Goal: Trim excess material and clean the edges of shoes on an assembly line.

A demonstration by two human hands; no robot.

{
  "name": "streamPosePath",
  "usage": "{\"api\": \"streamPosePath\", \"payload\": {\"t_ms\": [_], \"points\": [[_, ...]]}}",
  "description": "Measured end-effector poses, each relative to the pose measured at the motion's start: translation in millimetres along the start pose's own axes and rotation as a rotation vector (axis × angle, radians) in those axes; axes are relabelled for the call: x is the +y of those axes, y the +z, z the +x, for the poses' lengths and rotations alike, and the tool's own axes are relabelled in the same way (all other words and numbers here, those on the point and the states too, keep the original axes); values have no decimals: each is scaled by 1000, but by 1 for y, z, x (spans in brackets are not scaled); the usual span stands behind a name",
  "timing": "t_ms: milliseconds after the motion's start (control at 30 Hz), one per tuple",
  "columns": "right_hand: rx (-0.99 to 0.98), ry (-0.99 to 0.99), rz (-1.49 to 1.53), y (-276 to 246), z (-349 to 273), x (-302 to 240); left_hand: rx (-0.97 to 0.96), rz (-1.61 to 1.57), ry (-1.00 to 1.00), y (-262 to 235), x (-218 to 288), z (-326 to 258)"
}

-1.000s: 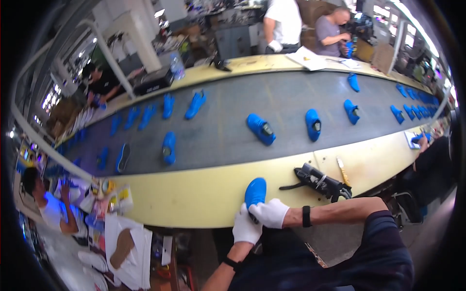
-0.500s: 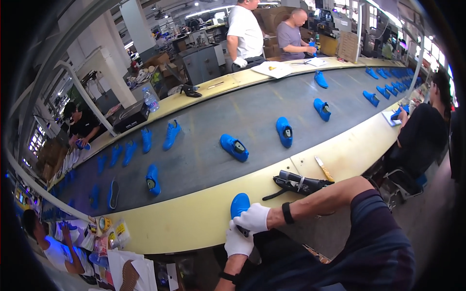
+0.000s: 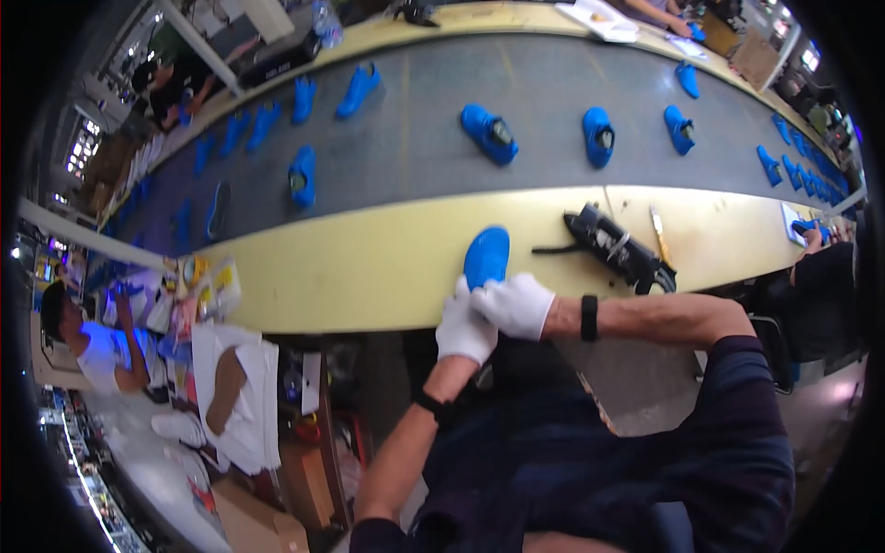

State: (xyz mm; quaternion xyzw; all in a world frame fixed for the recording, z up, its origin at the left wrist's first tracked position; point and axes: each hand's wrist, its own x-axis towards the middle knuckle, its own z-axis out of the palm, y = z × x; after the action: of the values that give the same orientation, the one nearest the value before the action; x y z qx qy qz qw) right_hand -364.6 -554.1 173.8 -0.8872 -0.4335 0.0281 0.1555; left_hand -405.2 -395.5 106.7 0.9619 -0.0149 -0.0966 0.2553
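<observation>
A bright blue shoe (image 3: 488, 254) rests against the near edge of the pale yellow table, its toe pointing away from me. My left hand (image 3: 465, 326), in a white glove, is closed round its heel end from the left. From the right, my gloved right hand (image 3: 516, 304) is closed on the same shoe, its fingers close beside the left ones. The shoe's opening and what lies inside are hidden under both hands. To the right of my hands lies a black tool with a strap (image 3: 613, 244), and beyond it a yellow-handled knife (image 3: 660, 233).
A grey conveyor belt (image 3: 406, 120) carries several blue shoes, among them a blue shoe (image 3: 489, 135) straight ahead. Left of me, a brown insole (image 3: 226, 392) lies on white sheets (image 3: 263, 405). A seated person (image 3: 816, 304) works at the right, another (image 3: 101, 336) at the left.
My view has tilted downward, so the belt and table appear higher and more of my lap shows. Both hands stay on the shoe, and the right hand's fingers are now drawn in nearer the left.
</observation>
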Motion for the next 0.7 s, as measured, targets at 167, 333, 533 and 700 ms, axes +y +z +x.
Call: {"api": "streamPosePath", "payload": {"t_ms": [167,333,533,700], "points": [[61,-13,171,9,-5,12,-55,-167,-231,-29,21,-4],[16,22,-18,-3,-10,8,-29,-203,-127,-21,20,-5],[64,36,90,19,-13,-2,23,-236,-227,-16,13,-11],[149,52,207,24,-19,3,-73,-233,-176,-27,11,5]]}}
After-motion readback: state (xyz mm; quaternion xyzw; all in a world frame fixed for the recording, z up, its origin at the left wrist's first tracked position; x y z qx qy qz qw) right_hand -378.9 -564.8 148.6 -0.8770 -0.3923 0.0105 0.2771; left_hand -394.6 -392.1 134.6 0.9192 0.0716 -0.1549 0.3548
